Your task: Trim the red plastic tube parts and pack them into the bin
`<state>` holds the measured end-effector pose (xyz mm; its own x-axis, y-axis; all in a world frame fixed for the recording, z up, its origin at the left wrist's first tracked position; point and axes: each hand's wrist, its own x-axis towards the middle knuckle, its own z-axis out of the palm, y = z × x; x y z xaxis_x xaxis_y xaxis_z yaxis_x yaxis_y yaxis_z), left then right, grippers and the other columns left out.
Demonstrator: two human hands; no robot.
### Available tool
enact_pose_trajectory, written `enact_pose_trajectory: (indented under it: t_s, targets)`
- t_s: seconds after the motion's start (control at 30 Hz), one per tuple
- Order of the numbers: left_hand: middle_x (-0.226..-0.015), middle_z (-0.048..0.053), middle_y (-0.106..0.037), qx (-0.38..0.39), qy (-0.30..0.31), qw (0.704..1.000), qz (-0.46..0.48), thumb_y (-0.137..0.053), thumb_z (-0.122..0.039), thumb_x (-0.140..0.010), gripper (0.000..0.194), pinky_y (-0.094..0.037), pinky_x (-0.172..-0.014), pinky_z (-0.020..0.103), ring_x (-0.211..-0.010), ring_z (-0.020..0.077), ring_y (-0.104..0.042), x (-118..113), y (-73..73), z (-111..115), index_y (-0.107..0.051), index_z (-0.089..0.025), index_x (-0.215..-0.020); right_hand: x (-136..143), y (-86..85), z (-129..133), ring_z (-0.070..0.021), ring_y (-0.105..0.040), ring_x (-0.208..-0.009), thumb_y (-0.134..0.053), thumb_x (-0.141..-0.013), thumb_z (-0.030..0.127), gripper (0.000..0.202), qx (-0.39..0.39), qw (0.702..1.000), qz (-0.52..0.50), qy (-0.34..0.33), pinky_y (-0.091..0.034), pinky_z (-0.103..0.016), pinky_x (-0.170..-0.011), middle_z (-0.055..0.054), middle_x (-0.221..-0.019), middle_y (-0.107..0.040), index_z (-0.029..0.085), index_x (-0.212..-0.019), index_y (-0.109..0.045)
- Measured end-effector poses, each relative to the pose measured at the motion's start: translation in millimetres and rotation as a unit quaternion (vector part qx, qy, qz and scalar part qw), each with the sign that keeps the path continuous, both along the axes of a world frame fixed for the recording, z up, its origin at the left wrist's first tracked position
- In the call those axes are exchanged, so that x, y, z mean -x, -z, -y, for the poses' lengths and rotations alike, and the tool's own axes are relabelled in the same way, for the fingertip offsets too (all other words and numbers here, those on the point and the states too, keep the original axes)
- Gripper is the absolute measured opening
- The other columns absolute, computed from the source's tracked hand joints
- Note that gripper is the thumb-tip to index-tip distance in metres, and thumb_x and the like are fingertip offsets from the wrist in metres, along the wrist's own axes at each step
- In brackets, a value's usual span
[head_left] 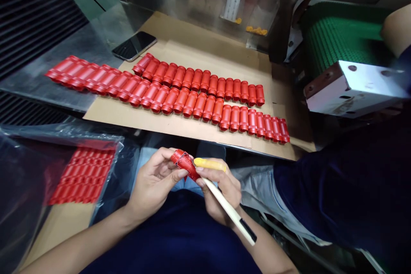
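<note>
Between my two hands, over my lap, is a red plastic part (pixel 186 163) with a ribbed end. My left hand (pixel 154 182) pinches it between thumb and fingers from the left. A pale-handled tool (pixel 229 207) with a black band near its end is held in my right hand (pixel 221 188), its tip at the red part's lower right side. A yellow cover (pixel 210 164) sits on one of my right fingers. Beyond my hands, two long rows of similar red parts (pixel 180 100) lie side by side on cardboard (pixel 105 109).
A phone (pixel 135 46) lies behind the rows at left. At lower left, a plastic-lined box (pixel 120 145) holds more red parts. A green conveyor belt (pixel 340 34) and white metal bracket (pixel 369 87) are at right, beside another person's dark-clothed body (pixel 340 188). Small bags (pixel 233 3) hang behind.
</note>
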<state>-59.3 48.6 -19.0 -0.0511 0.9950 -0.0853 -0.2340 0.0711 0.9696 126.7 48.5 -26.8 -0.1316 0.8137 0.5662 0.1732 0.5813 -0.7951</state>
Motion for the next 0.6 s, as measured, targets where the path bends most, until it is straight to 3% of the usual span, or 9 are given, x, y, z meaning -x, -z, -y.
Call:
enact_pose_trajectory:
  t_s: [0.6]
  targets:
    - [-0.105, 0.005, -0.079, -0.053, 0.018, 0.998, 0.005, -0.086, -0.013, -0.092, 0.017, -0.067, -0.082, 0.024, -0.092, 0.0186, -0.080, 3.3, 8.0, 0.9, -0.076, -0.021, -0.103, -1.1, 0.4, -2.0, -0.0273, -0.077, -0.111, -0.069, -0.107, 0.016, 0.026, 0.001, 1.000, 0.011, -0.017, -0.069, -0.046, -0.093, -0.014, -0.119, -0.081, 0.021, -0.131, -0.075]
